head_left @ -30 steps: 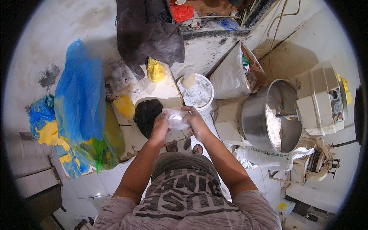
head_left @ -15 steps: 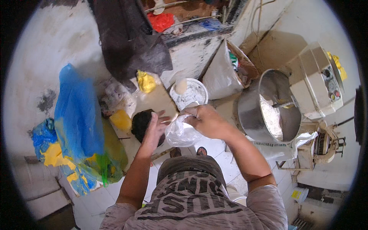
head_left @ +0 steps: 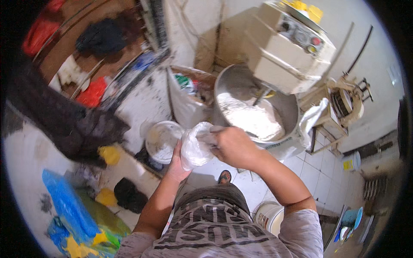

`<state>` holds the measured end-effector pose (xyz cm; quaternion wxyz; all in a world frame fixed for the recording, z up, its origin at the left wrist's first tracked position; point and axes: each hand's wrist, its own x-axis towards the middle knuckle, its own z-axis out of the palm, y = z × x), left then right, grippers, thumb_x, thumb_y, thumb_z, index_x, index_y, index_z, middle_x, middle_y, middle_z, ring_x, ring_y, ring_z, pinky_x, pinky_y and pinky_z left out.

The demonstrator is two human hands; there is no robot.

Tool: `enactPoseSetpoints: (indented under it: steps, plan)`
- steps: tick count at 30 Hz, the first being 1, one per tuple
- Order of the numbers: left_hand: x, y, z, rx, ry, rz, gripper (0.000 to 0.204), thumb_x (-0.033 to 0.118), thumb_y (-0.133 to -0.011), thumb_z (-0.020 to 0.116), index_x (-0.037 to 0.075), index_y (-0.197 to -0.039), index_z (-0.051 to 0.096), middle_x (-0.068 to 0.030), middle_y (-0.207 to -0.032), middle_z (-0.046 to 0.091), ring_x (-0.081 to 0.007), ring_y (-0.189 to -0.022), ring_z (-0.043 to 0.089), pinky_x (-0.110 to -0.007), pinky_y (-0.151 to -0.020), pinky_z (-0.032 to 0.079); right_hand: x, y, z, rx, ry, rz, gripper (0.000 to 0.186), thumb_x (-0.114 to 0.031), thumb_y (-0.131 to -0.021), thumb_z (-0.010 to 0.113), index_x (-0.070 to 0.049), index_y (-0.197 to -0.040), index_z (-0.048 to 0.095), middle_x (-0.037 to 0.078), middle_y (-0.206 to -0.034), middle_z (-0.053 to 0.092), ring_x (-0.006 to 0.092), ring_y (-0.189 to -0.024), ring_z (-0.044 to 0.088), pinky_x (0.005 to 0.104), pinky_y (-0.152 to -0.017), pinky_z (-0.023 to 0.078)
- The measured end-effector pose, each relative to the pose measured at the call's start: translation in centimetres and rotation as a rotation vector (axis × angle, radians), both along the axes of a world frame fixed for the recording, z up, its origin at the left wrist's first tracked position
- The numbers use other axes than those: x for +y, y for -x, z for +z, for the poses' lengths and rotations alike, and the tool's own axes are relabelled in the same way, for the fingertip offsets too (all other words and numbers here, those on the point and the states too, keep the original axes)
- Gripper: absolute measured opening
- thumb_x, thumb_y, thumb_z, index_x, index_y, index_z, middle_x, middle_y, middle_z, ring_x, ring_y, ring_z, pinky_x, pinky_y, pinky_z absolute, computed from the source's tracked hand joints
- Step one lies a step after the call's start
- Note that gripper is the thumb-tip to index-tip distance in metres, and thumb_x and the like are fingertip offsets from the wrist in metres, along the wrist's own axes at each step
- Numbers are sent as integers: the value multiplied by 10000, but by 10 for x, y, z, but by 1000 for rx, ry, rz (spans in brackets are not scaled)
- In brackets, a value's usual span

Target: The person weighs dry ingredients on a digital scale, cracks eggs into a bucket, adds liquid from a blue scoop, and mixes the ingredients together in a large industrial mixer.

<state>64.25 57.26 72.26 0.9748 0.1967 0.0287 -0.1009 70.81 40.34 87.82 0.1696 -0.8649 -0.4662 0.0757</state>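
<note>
Two hands on one clear plastic bag point(head_left: 194, 148), held at chest height just in front of the steel mixer bowl point(head_left: 275, 107). Your left hand point(head_left: 175, 161) cups the bag from below, fingers wrapped on its side; your right hand point(head_left: 234, 147) is clenched on the bag's neck. Judgement: keep the underside supported and the neck gathered tight so nothing spills. Count: one mixer bowl holding white dough, one white tub point(head_left: 162, 141) beside the bag, one open sack point(head_left: 187, 101) behind.
</note>
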Motion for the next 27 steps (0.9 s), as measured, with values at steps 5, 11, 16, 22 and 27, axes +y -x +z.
enactPoseSetpoints:
  steps: [5,11,16,22,27]
  plan:
    - [-67,-57,2,-15,46,-49,511,390,-937,369,114,-1365,331,-97,-1359,402,-261,-1234,412,-443,-1019,363,-81,-52,12,7,-234,-90,237,-131,-782,551,-12,-986,521,178,-855,567,366,-790,572,431,-717,449]
    - [-109,-113,-22,25,0,-43,500,387,-938,381,107,-1351,349,-93,-1342,418,-266,-1211,435,-441,-1011,369,-189,-90,61,-252,-340,-344,216,-192,-851,515,18,-830,562,178,-754,556,317,-720,546,361,-665,440]
    - [-143,-147,-23,124,-21,-63,565,469,-942,279,96,-1362,338,-112,-1352,413,-274,-1227,423,-430,-1037,333,-232,-85,19,365,-936,-683,214,-154,-901,480,19,-906,605,161,-799,584,237,-683,567,306,-638,442]
    - [-156,-181,-26,4,-382,-118,616,515,-933,286,74,-1361,329,-122,-1357,399,-277,-1238,402,-415,-1047,312,-219,-101,-54,176,-885,-518,182,-82,-883,490,24,-958,618,177,-888,609,244,-778,597,325,-711,466]
    - [-166,-207,-20,121,-99,-207,638,529,-922,320,67,-1362,327,-122,-1350,410,-268,-1236,408,-410,-1048,316,-201,-106,-87,116,-998,-666,187,-64,-894,467,30,-971,610,180,-912,604,239,-802,586,317,-721,467]
